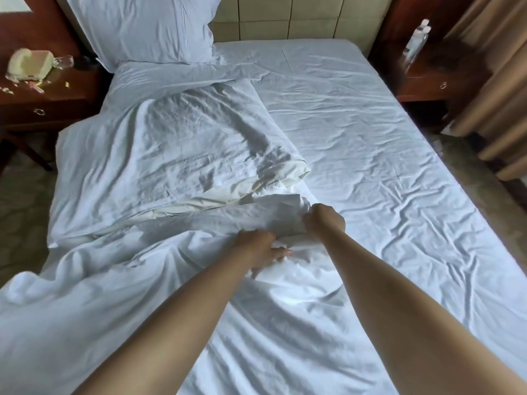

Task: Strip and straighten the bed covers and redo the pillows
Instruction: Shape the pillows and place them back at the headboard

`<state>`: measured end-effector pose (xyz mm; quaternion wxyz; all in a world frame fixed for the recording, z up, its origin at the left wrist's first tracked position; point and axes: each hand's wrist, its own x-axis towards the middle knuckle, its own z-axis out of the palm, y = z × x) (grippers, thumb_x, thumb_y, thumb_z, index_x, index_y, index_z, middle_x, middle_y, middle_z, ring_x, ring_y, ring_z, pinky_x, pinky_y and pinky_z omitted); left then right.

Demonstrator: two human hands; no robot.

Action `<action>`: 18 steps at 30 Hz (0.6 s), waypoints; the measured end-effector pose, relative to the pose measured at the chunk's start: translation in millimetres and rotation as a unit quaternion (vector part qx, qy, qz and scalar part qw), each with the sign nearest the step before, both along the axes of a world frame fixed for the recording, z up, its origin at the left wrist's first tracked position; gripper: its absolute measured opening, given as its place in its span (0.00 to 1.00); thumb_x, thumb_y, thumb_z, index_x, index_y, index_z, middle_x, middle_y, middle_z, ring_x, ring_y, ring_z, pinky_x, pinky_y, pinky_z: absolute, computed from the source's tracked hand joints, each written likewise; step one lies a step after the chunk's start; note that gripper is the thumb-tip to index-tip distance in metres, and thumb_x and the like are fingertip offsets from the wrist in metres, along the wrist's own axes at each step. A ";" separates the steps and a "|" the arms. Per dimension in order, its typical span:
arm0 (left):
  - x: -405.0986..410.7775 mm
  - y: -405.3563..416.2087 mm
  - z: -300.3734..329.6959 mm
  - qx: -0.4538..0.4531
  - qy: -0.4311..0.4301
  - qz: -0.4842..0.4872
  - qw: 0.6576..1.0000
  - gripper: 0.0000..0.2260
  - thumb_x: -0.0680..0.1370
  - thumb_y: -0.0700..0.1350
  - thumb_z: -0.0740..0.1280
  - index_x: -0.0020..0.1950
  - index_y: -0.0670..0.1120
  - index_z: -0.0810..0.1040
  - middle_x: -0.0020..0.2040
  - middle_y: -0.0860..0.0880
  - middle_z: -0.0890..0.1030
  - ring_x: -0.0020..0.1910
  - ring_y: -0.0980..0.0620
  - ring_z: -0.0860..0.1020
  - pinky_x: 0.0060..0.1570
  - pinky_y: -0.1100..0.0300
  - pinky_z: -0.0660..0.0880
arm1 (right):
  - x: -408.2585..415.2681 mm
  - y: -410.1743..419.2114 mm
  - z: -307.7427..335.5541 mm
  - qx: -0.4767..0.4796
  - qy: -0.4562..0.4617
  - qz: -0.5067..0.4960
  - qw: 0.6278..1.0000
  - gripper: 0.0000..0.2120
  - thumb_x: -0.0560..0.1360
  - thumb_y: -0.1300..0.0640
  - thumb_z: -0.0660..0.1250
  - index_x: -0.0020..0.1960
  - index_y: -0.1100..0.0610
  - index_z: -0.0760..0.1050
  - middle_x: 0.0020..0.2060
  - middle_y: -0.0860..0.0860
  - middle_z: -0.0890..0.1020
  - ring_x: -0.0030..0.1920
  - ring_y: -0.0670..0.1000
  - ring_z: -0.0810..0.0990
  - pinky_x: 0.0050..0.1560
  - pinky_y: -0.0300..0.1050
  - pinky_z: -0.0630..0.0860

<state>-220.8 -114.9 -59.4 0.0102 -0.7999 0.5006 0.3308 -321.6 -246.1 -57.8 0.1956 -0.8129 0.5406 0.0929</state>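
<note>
Duvet (176, 166) lies bunched and folded over on the left half of the bed, its near part spilling toward me and off the left side. I see my left hand (261, 249) low on the rumpled white cloth near the middle of the bed, fingers curled into a bunch of it. My right hand (323, 220) sits just beyond and to the right, clenched around a raised fold of the same cover (knuckles facing away from me). On the right, the wrinkled bottom sheet (370, 143) is bare. One pillow (142, 27) leans upright against the headboard (285, 18) at the far left. A wooden nightstand (42, 101) stands on each side; the right one holds a water bottle (417, 38).
</note>
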 end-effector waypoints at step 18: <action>2.7 -64.4 -1.7 -0.136 0.102 0.179 0.969 0.06 0.78 0.51 0.63 0.45 0.50 0.71 0.47 0.48 0.78 0.48 0.47 0.76 0.47 0.56 0.70 | -42.7 -26.0 -32.3 0.078 -0.382 -0.222 0.894 0.20 0.77 0.58 0.56 0.68 0.56 0.64 0.62 0.55 0.76 0.61 0.58 0.75 0.51 0.43 0.67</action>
